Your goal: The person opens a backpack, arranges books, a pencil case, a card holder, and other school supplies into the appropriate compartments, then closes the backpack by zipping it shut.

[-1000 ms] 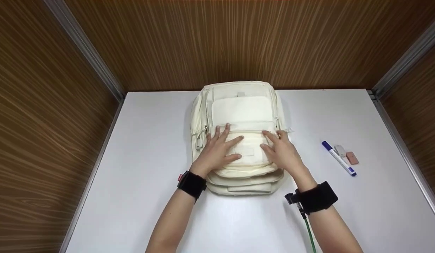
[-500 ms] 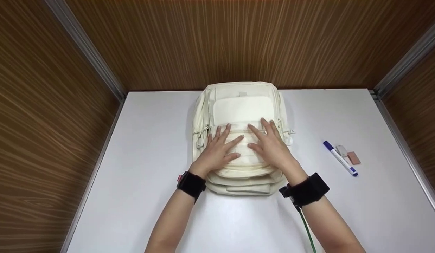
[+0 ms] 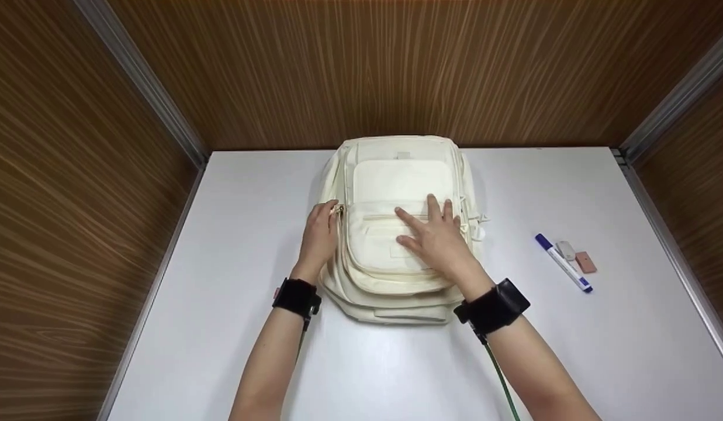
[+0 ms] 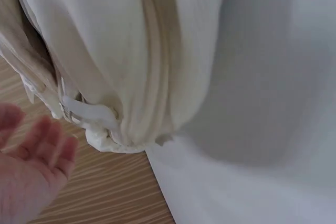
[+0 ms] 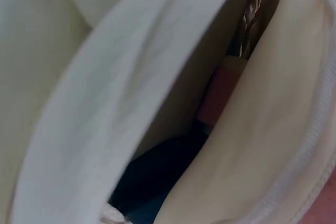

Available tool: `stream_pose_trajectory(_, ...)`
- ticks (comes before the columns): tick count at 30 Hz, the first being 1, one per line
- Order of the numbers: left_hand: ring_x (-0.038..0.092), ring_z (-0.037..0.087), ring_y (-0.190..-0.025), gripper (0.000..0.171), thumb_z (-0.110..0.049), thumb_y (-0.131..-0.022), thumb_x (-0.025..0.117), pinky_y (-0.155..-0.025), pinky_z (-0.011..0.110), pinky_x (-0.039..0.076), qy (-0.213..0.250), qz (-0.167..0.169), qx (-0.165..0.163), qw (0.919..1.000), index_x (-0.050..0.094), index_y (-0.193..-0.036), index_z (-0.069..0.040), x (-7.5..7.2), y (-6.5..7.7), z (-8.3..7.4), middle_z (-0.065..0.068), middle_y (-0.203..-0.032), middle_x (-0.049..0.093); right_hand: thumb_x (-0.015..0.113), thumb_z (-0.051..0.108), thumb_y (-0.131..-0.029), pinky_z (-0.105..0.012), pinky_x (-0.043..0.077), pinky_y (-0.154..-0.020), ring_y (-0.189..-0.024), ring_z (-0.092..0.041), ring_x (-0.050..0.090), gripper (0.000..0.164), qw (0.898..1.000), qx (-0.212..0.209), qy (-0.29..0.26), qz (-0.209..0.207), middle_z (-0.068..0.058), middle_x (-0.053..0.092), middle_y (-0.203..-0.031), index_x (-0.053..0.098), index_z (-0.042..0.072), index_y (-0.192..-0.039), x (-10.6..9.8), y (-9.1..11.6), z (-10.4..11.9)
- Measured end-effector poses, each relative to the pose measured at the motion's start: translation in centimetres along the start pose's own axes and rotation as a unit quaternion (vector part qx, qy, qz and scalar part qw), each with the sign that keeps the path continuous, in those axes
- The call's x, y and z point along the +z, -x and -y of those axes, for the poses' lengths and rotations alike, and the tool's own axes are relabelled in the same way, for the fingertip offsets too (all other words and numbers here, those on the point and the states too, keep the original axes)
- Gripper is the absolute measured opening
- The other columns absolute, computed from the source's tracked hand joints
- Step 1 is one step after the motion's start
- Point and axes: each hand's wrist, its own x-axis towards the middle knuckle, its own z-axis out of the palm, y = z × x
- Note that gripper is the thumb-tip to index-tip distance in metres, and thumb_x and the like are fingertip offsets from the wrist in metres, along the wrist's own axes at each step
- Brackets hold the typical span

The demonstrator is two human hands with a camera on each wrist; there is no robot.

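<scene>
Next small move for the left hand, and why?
Probably have the left hand draw the zipper pull slightly down its track: that hand is at the pull (grip unclear), the right hand lies spread on the cream backpack, and the right wrist view shows an open pocket.

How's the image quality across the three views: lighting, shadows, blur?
Head: mostly clear, pale sheen on the white table; left wrist: left hand soft, broad shadow beside the backpack; right wrist: dim and soft, contents of the open pocket too dark to identify.
</scene>
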Motion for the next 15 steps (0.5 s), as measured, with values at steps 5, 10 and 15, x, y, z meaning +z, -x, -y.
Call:
stream_pose_trajectory(5, 0.054, 0.035, -0.116, 0.039, -0.007, -0.101, 0.052, -0.098, 0.045, 0.043, -0.070, 0.001, -0.025, 0.9972, 0.050, -0.140, -0.001, -0.1, -0.8, 0.6, 0.018, -0.121, 0.059, 0.046, 0.060, -0.096, -0.076, 0.019, -0.100, -0.135, -0.064, 0.004, 0.059, 1.000, -0.002, -0.002, 0.001, -0.032, 0.007, -0.156, 0.035, 0.041, -0.151, -0.1, 0.0, 0.0)
stream_pose_trajectory(10, 0.059, 0.037, -0.105, 0.041, -0.007, -0.098, 0.059, -0.092, 0.048, 0.044, -0.113, -0.004, -0.006, 0.9936, 0.053, -0.138, -0.002, 0.5, -1.5, 0.6, 0.017, -0.110, 0.066, 0.046, 0.059, -0.096, -0.076, 0.020, -0.100, -0.135, -0.065, 0.004, 0.059, 1.000, -0.006, 0.006, -0.006, -0.033, 0.007, -0.155, 0.035, 0.040, -0.151, 0.0, 0.0, 0.0)
stream_pose_trajectory(15, 0.059, 0.038, -0.102, 0.035, -0.004, -0.096, 0.060, -0.090, 0.049, 0.045, -0.136, -0.007, -0.001, 0.9907, 0.058, -0.130, 0.000, 1.0, -1.8, 0.7, 0.019, -0.110, 0.066, 0.045, 0.060, -0.097, -0.075, 0.020, -0.100, -0.135, -0.065, 0.004, 0.060, 1.000, -0.005, 0.014, -0.009, -0.033, 0.007, -0.156, 0.033, 0.040, -0.152, 0.2, 0.2, 0.0)
